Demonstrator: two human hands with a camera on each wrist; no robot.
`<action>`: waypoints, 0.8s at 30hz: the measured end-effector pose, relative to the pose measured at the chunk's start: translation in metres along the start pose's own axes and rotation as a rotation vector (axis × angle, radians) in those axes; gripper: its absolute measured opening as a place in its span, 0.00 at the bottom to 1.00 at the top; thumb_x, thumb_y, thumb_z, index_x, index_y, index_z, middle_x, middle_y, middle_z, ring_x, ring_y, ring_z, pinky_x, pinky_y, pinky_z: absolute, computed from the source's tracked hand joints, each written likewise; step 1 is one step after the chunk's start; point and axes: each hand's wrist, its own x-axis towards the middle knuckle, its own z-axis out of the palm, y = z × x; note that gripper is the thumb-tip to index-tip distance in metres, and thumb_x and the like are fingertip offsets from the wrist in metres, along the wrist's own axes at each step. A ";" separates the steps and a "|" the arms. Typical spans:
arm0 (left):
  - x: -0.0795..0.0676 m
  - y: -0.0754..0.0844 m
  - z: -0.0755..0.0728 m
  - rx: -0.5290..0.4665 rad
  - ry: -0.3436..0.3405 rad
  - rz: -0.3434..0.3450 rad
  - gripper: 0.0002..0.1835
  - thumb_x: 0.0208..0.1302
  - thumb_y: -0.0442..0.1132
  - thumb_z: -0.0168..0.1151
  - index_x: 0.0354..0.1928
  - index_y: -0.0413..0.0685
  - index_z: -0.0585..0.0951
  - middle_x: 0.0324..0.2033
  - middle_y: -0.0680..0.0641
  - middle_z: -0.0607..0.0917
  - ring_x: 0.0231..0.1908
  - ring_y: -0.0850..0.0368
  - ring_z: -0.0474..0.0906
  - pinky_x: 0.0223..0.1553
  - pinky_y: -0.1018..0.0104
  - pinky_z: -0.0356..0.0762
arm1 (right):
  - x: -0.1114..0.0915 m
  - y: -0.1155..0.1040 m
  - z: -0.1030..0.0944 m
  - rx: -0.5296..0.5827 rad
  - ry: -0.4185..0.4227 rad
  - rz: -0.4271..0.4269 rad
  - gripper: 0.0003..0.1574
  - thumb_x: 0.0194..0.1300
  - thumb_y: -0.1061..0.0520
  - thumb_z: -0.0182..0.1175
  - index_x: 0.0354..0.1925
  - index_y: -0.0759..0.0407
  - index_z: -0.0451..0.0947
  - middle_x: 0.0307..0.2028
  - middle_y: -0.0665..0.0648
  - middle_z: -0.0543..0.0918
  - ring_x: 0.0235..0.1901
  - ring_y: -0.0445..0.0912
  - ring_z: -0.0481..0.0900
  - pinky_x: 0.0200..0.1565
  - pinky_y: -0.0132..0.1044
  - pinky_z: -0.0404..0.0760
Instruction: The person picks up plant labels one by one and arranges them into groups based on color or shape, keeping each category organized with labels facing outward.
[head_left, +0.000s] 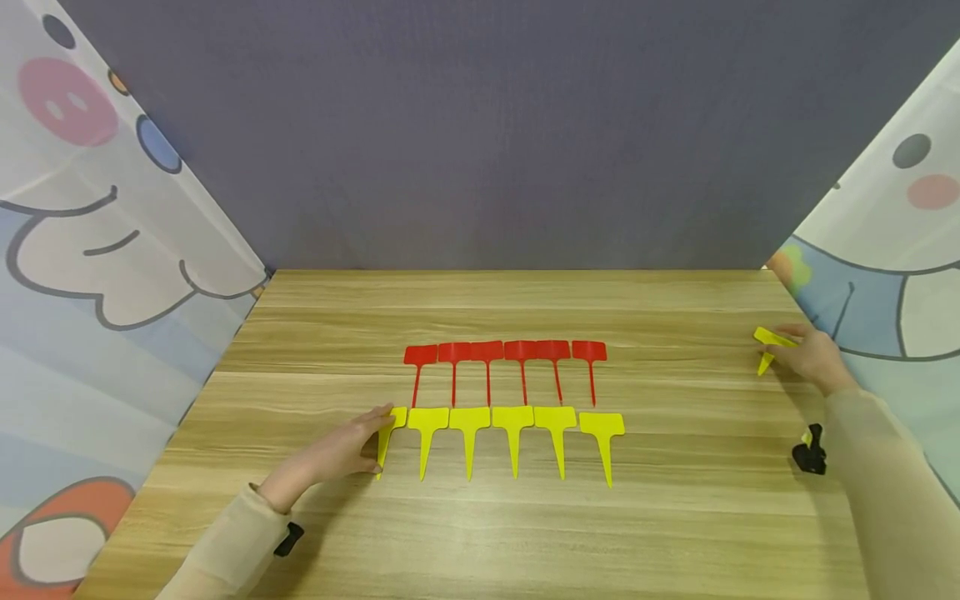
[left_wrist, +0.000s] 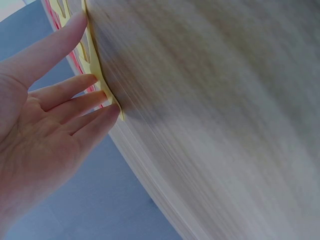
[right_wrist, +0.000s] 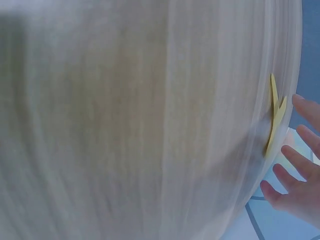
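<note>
My left hand (head_left: 341,450) touches a yellow T-shaped plant label (head_left: 400,417) at the left end of a yellow row. In the left wrist view, its thumb meets one end of that label and its fingertips (left_wrist: 112,107) the other, the fingers fairly straight. Several more yellow labels (head_left: 469,421) continue the row to the right, stems toward me. Far right, my right hand (head_left: 810,354) is at a separate yellow plant label (head_left: 765,336). The right wrist view shows this label (right_wrist: 275,125) on the wood beside spread fingers.
Behind the yellow row lies a row of several red plant labels (head_left: 488,350), stems also toward me. The wooden table (head_left: 675,533) meets a dark grey panel (head_left: 517,150) at the back. Cartoon-printed curtains (head_left: 60,250) flank both sides. Small black pieces (head_left: 810,454) show near each wrist.
</note>
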 end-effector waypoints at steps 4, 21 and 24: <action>0.000 0.000 0.000 -0.002 -0.001 0.006 0.36 0.44 0.33 0.68 0.57 0.28 0.66 0.62 0.33 0.58 0.59 0.36 0.57 0.54 0.46 0.62 | -0.001 0.001 -0.001 -0.014 -0.003 0.001 0.39 0.63 0.47 0.50 0.55 0.81 0.56 0.53 0.86 0.55 0.50 0.77 0.52 0.47 0.67 0.58; 0.001 0.000 -0.001 0.012 0.007 0.023 0.36 0.44 0.33 0.68 0.56 0.28 0.66 0.61 0.32 0.59 0.59 0.36 0.58 0.54 0.47 0.63 | -0.002 0.013 0.004 -0.056 0.058 -0.053 0.31 0.62 0.55 0.51 0.48 0.85 0.62 0.45 0.85 0.64 0.43 0.73 0.62 0.42 0.61 0.64; 0.001 0.000 0.000 0.013 0.005 0.020 0.36 0.43 0.33 0.69 0.56 0.28 0.66 0.61 0.32 0.59 0.59 0.36 0.58 0.53 0.47 0.63 | -0.002 0.016 0.004 -0.075 0.045 -0.041 0.33 0.63 0.53 0.50 0.49 0.86 0.60 0.45 0.85 0.63 0.43 0.74 0.61 0.43 0.61 0.64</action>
